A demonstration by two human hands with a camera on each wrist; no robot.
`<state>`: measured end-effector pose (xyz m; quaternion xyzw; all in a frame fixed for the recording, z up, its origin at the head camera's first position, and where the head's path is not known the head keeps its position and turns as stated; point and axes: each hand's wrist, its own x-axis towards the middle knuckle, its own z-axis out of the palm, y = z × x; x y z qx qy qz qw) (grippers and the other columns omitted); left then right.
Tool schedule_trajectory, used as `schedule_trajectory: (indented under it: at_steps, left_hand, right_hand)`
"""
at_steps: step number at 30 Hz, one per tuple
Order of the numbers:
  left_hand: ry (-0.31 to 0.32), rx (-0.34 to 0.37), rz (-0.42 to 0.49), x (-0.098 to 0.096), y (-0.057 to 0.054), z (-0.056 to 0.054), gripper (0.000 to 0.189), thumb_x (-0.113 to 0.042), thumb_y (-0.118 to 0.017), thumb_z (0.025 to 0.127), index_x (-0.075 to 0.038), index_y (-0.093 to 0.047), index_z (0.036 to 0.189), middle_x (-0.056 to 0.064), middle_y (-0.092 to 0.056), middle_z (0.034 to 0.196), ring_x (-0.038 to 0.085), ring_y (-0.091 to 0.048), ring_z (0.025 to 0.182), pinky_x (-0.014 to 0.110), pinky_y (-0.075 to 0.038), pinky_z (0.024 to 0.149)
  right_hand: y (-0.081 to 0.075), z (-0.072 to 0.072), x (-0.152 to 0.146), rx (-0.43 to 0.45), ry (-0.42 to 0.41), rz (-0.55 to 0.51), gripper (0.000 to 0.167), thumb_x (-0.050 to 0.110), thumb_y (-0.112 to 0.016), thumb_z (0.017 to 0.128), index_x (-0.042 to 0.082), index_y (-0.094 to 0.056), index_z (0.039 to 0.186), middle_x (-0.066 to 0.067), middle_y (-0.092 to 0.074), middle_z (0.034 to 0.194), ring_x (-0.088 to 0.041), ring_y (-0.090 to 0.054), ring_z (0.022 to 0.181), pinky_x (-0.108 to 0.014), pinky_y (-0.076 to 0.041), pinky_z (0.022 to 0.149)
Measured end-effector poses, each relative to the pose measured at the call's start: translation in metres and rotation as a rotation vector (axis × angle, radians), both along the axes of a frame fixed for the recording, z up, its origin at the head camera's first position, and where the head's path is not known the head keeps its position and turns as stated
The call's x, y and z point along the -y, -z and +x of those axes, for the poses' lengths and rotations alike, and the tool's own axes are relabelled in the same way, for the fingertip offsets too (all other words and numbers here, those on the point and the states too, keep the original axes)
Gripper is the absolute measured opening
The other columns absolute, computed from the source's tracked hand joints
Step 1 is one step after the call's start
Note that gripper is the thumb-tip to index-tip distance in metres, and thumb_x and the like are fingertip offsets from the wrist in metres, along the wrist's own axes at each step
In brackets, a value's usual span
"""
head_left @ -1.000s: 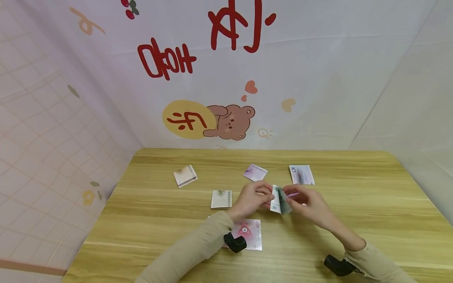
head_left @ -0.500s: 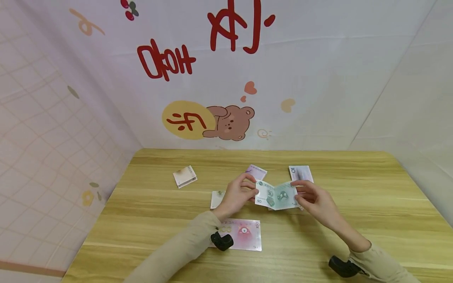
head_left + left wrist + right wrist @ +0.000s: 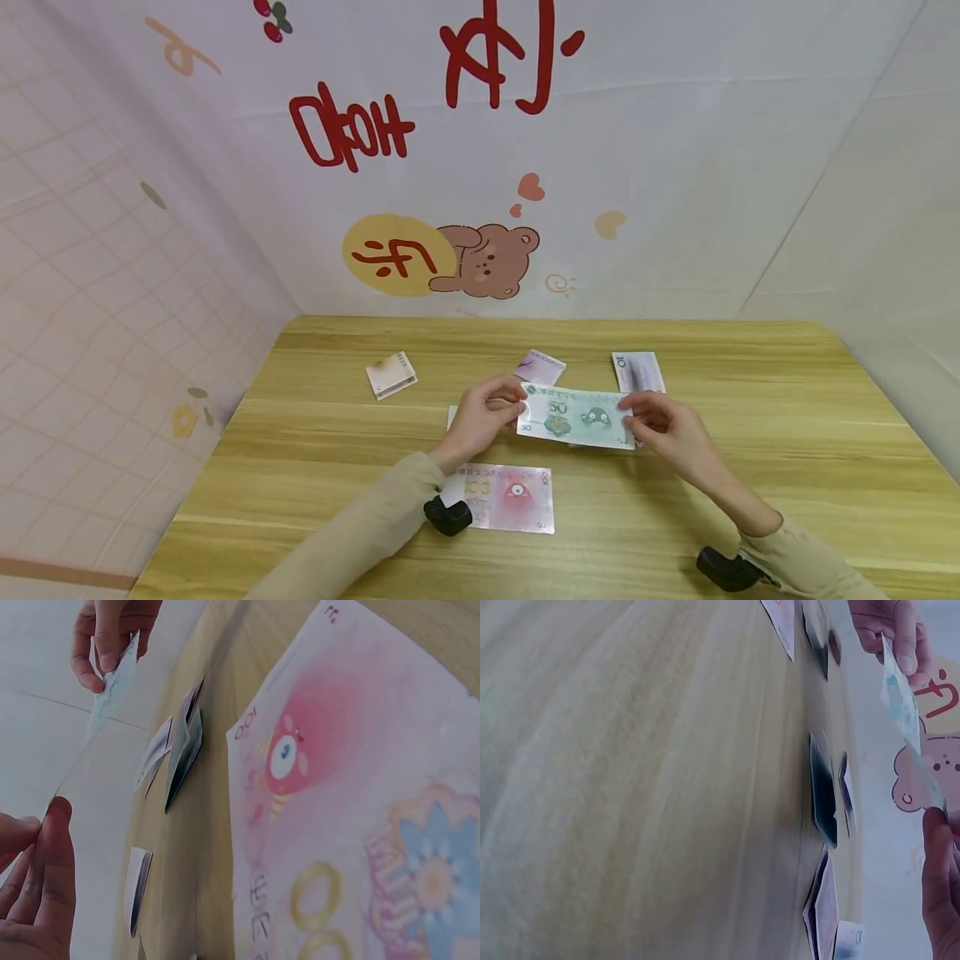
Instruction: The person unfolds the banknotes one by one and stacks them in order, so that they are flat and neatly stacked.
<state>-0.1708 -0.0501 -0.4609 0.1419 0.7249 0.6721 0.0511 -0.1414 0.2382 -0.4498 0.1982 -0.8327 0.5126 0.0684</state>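
A green 50 banknote (image 3: 576,418) is spread nearly flat above the table, with a faint crease across its middle. My left hand (image 3: 480,421) pinches its left end between thumb and fingers. At the other end my right hand (image 3: 669,427) pinches the right edge. Both wrist views show the green banknote (image 3: 116,690) edge-on, stretched between the two hands and clear of the wood. A pink 100 banknote (image 3: 513,500) lies unfolded on the table, just right of my left forearm. Something beneath the green note is mostly hidden.
Toward the back of the wooden table (image 3: 337,517) lie a folded brownish banknote (image 3: 392,375), a folded purple banknote (image 3: 542,367) and a bluish 10 banknote (image 3: 639,371). Another pale note (image 3: 452,415) is mostly covered by my left hand. A printed cloth wall (image 3: 675,167) rises behind.
The green banknote has gone from folded to opened out almost flat. My left hand has moved left, drawing the note's end away from my right hand; the pink note is more exposed.
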Motion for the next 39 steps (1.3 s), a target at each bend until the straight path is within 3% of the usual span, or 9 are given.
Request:
schedule_trajectory:
  at_steps: [3, 7, 10, 13, 17, 22, 30, 35, 39]
  left_hand:
    - [0.004, -0.007, 0.001, 0.005, 0.001, 0.003, 0.013, 0.007, -0.066, 0.087, 0.005, -0.064, 0.100, 0.022, -0.065, 0.093, 0.029, -0.066, 0.074, 0.054, -0.054, 0.070]
    - [0.000, 0.004, -0.023, 0.013, 0.002, 0.006, 0.012, 0.005, -0.066, 0.088, 0.004, -0.065, 0.100, 0.017, -0.065, 0.090, 0.032, -0.065, 0.070, 0.035, -0.054, 0.055]
    - [-0.003, 0.014, -0.044, 0.019, 0.003, 0.008, 0.011, 0.004, -0.066, 0.088, 0.002, -0.065, 0.099, 0.014, -0.065, 0.087, 0.037, -0.063, 0.068, 0.027, -0.048, 0.051]
    - [0.000, 0.012, -0.051, 0.026, 0.004, 0.011, 0.011, 0.005, -0.066, 0.088, 0.002, -0.065, 0.098, 0.012, -0.064, 0.087, 0.036, -0.063, 0.069, 0.035, -0.055, 0.059]
    - [-0.003, 0.011, -0.073, 0.034, 0.001, 0.018, 0.011, 0.006, -0.065, 0.088, 0.004, -0.065, 0.099, 0.015, -0.065, 0.089, 0.028, -0.065, 0.070, 0.046, -0.056, 0.066]
    - [-0.009, 0.012, -0.112, 0.045, 0.002, 0.023, 0.012, 0.003, -0.066, 0.088, 0.002, -0.065, 0.100, 0.015, -0.066, 0.090, 0.023, -0.064, 0.067, 0.041, -0.056, 0.064]
    - [0.003, 0.037, -0.126, 0.062, 0.009, 0.029, 0.009, 0.003, -0.065, 0.089, 0.002, -0.065, 0.098, 0.013, -0.065, 0.086, 0.019, -0.063, 0.064, 0.026, -0.049, 0.051]
    - [0.028, 0.076, -0.117, 0.073, 0.010, 0.036, 0.009, 0.004, -0.064, 0.089, 0.005, -0.064, 0.098, 0.015, -0.063, 0.085, 0.020, -0.062, 0.063, 0.031, -0.052, 0.052]
    - [0.050, 0.064, -0.121, 0.081, 0.012, 0.040, 0.010, 0.004, -0.063, 0.090, 0.007, -0.062, 0.100, 0.017, -0.063, 0.086, 0.019, -0.062, 0.065, 0.036, -0.056, 0.059]
  right_hand:
    - [0.002, 0.000, 0.001, -0.020, -0.021, -0.002, 0.020, -0.014, -0.064, 0.084, -0.004, -0.066, 0.101, -0.011, -0.067, 0.086, -0.011, -0.063, 0.070, -0.020, -0.052, 0.058]
    - [0.004, -0.001, 0.005, -0.030, -0.044, -0.002, 0.018, -0.010, -0.067, 0.084, -0.002, -0.067, 0.101, -0.012, -0.068, 0.090, -0.010, -0.064, 0.075, -0.020, -0.053, 0.063]
    - [0.005, -0.001, 0.008, -0.019, -0.056, -0.004, 0.017, -0.008, -0.068, 0.085, 0.000, -0.067, 0.100, -0.011, -0.067, 0.090, -0.011, -0.064, 0.075, -0.021, -0.053, 0.064]
    - [0.006, 0.000, 0.012, 0.006, -0.075, -0.010, 0.016, -0.006, -0.068, 0.085, 0.000, -0.067, 0.099, -0.010, -0.067, 0.090, -0.012, -0.064, 0.074, -0.022, -0.054, 0.065]
    - [0.007, 0.003, 0.020, 0.025, -0.111, -0.035, 0.017, -0.007, -0.068, 0.085, 0.000, -0.067, 0.100, -0.013, -0.065, 0.092, -0.016, -0.065, 0.074, -0.023, -0.054, 0.065]
    - [0.011, 0.004, 0.028, -0.001, -0.163, -0.059, 0.020, -0.011, -0.068, 0.082, -0.001, -0.066, 0.100, -0.008, -0.066, 0.084, -0.016, -0.065, 0.074, -0.024, -0.054, 0.064]
    - [0.017, 0.006, 0.041, 0.040, -0.208, -0.014, 0.016, -0.008, -0.067, 0.085, -0.001, -0.065, 0.099, -0.003, -0.067, 0.084, -0.014, -0.064, 0.073, -0.026, -0.055, 0.064]
    - [0.019, 0.010, 0.049, 0.063, -0.228, 0.004, 0.014, -0.004, -0.067, 0.086, 0.000, -0.066, 0.099, -0.003, -0.067, 0.085, -0.012, -0.063, 0.073, -0.026, -0.055, 0.064]
    - [0.022, 0.013, 0.055, 0.073, -0.238, 0.025, 0.013, -0.001, -0.069, 0.086, 0.002, -0.066, 0.099, -0.003, -0.066, 0.082, -0.010, -0.061, 0.072, -0.026, -0.054, 0.063]
